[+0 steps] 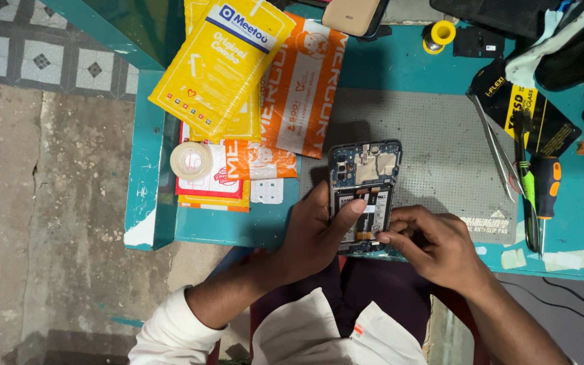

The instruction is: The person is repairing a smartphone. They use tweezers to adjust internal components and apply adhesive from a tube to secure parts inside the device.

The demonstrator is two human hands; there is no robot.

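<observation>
- Clearly, an opened smartphone [363, 196] with its back cover off is lying face down at the centre of the frame, on the left edge of a grey anti-slip repair mat [441, 152] — circuit board at the top, dark battery below.
- The left hand [312, 236] is bracing the phone's left side, thumb stretching across the battery; it is pressing and steadying rather than closing around anything.
- The right hand [434, 247] is curling at the phone's lower right corner, fingertips pinching or pressing at the battery's bottom edge; whether a small part is caught between them cannot be told.
- Judging by its look, the phone is light and stiff but fragile — bare board, thin connectors and a battery that should not be bent or pierced. The rigid outer frame along the long sides seems the safest place to hold it.
- Right of the mat, tweezers [498, 152] and an orange-and-black screwdriver [545, 192] are lying untouched.
- Upper left of the frame, yellow and orange packets [238, 61] are overlapping, with a roll of clear tape [191, 161] beside them on the teal table [400, 67].
</observation>
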